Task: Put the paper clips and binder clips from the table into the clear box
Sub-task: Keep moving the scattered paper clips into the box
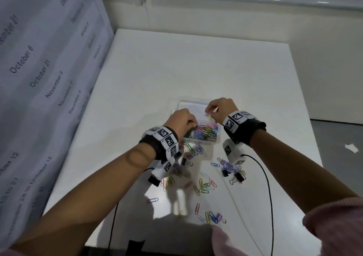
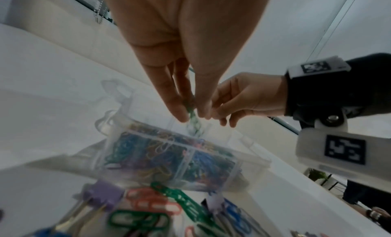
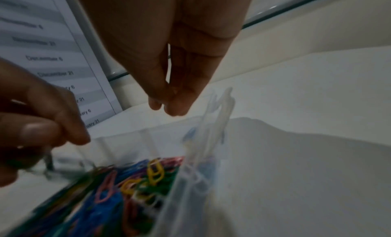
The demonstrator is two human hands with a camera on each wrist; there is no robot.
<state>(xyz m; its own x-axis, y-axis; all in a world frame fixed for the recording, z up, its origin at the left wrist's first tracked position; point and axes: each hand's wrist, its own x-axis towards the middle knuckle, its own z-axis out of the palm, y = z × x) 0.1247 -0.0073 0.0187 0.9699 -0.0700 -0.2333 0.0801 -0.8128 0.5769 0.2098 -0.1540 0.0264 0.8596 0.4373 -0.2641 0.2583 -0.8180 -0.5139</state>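
Observation:
The clear box (image 1: 215, 140) sits mid-table, its near part heaped with coloured paper clips (image 1: 205, 133). My left hand (image 1: 181, 119) hovers over the box's left side and pinches a green paper clip (image 2: 192, 115) that hangs just above the pile. My right hand (image 1: 217, 108) is over the far right of the box, its fingertips (image 3: 175, 110) close together pointing down, with nothing visible between them. Loose paper clips (image 1: 204, 185) and binder clips (image 1: 233, 174) lie on the table in front of the box. A purple binder clip (image 2: 103, 195) lies close under my left wrist.
The box's open lid (image 1: 193, 104) lies flat behind it. A printed sheet of dates (image 1: 39, 69) covers the wall on the left. The table (image 1: 196, 63) ends at the right over a grey floor. Black cables (image 1: 269, 196) run from both wrists.

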